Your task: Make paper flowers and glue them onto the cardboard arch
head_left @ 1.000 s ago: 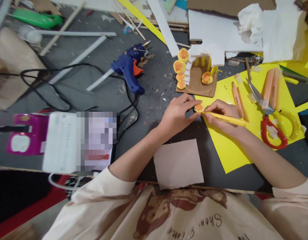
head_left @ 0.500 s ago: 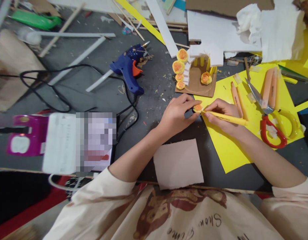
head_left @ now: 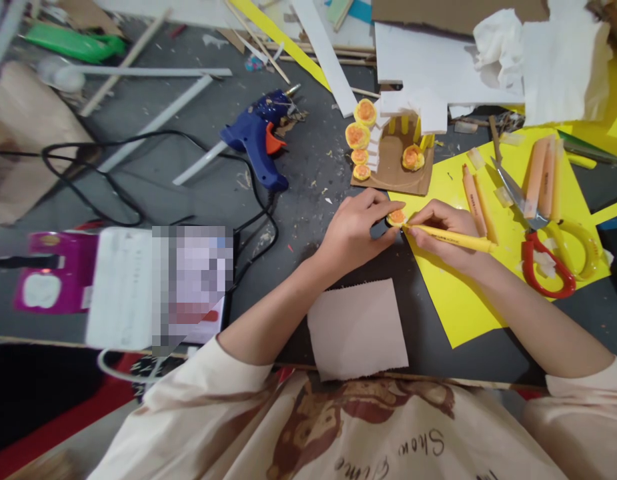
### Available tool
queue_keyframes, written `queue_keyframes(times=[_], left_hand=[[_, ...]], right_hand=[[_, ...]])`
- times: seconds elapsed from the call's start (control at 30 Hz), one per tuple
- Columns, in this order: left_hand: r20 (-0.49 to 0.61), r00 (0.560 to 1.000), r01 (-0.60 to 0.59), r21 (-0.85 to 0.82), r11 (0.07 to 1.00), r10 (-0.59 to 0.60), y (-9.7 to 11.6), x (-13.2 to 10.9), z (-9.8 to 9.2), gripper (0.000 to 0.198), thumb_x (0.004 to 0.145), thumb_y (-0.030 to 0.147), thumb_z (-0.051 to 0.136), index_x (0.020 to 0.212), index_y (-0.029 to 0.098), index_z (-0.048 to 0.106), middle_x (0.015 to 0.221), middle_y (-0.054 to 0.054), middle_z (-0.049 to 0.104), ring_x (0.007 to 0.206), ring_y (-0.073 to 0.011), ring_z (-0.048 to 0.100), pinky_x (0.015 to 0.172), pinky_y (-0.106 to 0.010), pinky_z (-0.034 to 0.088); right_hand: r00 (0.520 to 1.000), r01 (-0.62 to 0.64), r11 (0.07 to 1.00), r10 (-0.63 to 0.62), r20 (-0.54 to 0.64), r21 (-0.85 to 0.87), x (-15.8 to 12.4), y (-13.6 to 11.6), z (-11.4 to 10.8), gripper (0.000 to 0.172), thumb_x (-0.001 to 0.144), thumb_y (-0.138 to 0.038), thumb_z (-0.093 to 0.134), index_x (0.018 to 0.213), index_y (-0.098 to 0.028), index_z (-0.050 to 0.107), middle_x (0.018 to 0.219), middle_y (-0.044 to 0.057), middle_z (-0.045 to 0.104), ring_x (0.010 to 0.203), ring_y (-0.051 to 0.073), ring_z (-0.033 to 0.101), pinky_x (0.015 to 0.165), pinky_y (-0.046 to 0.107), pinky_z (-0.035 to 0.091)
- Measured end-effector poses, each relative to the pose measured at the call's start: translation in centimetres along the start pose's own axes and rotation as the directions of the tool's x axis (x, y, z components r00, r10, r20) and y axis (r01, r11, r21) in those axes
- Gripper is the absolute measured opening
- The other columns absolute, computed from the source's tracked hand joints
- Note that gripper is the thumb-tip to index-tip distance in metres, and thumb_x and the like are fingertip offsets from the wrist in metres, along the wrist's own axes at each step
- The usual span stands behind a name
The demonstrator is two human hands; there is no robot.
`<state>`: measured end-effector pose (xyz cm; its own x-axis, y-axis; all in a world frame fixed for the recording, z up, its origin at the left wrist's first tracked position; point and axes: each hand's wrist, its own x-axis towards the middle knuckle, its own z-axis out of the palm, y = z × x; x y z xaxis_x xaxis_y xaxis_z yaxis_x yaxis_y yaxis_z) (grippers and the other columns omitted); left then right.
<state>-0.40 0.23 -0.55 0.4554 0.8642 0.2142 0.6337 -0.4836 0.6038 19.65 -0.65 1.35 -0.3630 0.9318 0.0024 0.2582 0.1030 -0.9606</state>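
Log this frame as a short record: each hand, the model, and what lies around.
Left hand: pinches a small orange-topped disc
Right hand: holds a yellow marker, tip close to the disc's edge
Model: cardboard base, white steps, orange-and-yellow discs; beyond the hands
Right side: scissors on a yellow sheet
Left side: blue glue gun

Left hand (head_left: 355,227) pinches 1 orange-centred disc (head_left: 397,217); right hand (head_left: 449,217) holds 1 yellow marker (head_left: 458,240), tip at the disc's edge.
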Motion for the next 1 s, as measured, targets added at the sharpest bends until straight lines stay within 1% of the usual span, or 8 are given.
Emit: queue_keyframes(times=[0.2,0.4,0.5,0.6,0.7,0.8,0.87,1.0], left_hand=[[0.010,1.000,0.014,0.005,1.000,-0.014,-0.05,0.08,0.10,0.028,0.086,0.024,0.059,0.112,0.019,0.068,0.101,-0.007,0.066,0.086,-0.0165,0.060,0.076,-0.029,0.044],[0.006,1.000,0.018,0.000,1.000,-0.018,0.02,0.08,0.04,0.027,0.085,0.023,0.060,0.110,0.020,0.068,0.101,-0.006,0.066,0.085,-0.0160,0.060,0.077,-0.029,0.044],[0.009,1.000,0.006,-0.006,1.000,-0.006,0.00,0.05,-0.02,0.027,0.085,0.023,0.060,0.110,0.019,0.068,0.101,-0.007,0.066,0.085,-0.0162,0.060,0.077,-0.029,0.043],[0.012,1.000,-0.004,-0.009,1.000,0.004,-0.05,0.02,-0.05,0.027,0.085,0.022,0.059,0.111,0.019,0.067,0.102,-0.007,0.065,0.087,-0.0167,0.060,0.077,-0.029,0.044],[0.008,1.000,-0.005,-0.008,1.000,0.005,-0.04,0.02,-0.05,0.026,0.086,0.022,0.059,0.110,0.019,0.067,0.102,-0.007,0.065,0.086,-0.0170,0.060,0.076,-0.030,0.044],[0.015,1.000,0.005,-0.008,1.000,-0.005,0.01,0.02,-0.06,0.026,0.085,0.023,0.059,0.110,0.019,0.067,0.102,-0.007,0.066,0.085,-0.0166,0.060,0.076,-0.030,0.043],[0.021,1.000,0.011,-0.001,1.000,-0.011,0.02,0.01,-0.07,0.027,0.085,0.022,0.059,0.110,0.020,0.067,0.102,-0.007,0.065,0.085,-0.0163,0.060,0.075,-0.029,0.043],[0.013,1.000,-0.005,0.001,1.000,0.005,-0.07,0.00,0.00,0.027,0.085,0.022,0.059,0.111,0.019,0.067,0.102,-0.007,0.065,0.086,-0.0162,0.060,0.076,-0.029,0.043]], right_hand=[[1.000,-0.016,1.000,0.015,0.015,0.008,-0.06,0.21,0.07,0.019,0.081,-0.036,0.069,0.078,-0.019,0.061,0.069,-0.001,0.064,0.057,0.010,0.050,0.051,0.024,0.034],[0.997,-0.009,1.000,0.008,-0.079,-0.010,-0.17,0.22,0.00,0.017,0.082,-0.032,0.068,0.074,-0.020,0.058,0.065,-0.003,0.058,0.056,0.009,0.047,0.050,0.024,0.033],[0.999,-0.006,0.999,0.008,-0.047,0.040,-0.10,0.02,0.03,0.021,0.081,-0.037,0.069,0.076,-0.019,0.060,0.066,-0.002,0.060,0.055,0.009,0.047,0.049,0.024,0.032],[1.000,-0.006,1.000,0.006,-0.011,0.028,-0.04,-0.10,0.05,0.021,0.081,-0.037,0.070,0.076,-0.019,0.061,0.067,-0.001,0.062,0.054,0.009,0.047,0.049,0.024,0.032],[0.999,-0.021,1.000,0.021,-0.033,0.007,-0.07,0.00,0.05,0.021,0.082,-0.037,0.069,0.075,-0.020,0.059,0.065,-0.002,0.060,0.055,0.009,0.047,0.050,0.024,0.032],[0.998,-0.031,0.999,0.033,-0.053,0.042,-0.10,0.13,0.04,0.028,0.080,-0.044,0.071,0.075,-0.020,0.058,0.065,-0.002,0.059,0.055,0.009,0.046,0.050,0.024,0.031],[0.999,-0.029,0.998,0.031,-0.032,0.055,-0.09,0.15,0.05,0.031,0.079,-0.047,0.071,0.075,-0.019,0.059,0.066,-0.002,0.060,0.054,0.009,0.045,0.049,0.024,0.030],[1.000,-0.009,1.000,0.009,-0.025,0.012,-0.07,0.09,0.08,0.025,0.082,-0.041,0.069,0.075,-0.019,0.059,0.065,-0.002,0.059,0.056,0.009,0.047,0.051,0.024,0.032]])
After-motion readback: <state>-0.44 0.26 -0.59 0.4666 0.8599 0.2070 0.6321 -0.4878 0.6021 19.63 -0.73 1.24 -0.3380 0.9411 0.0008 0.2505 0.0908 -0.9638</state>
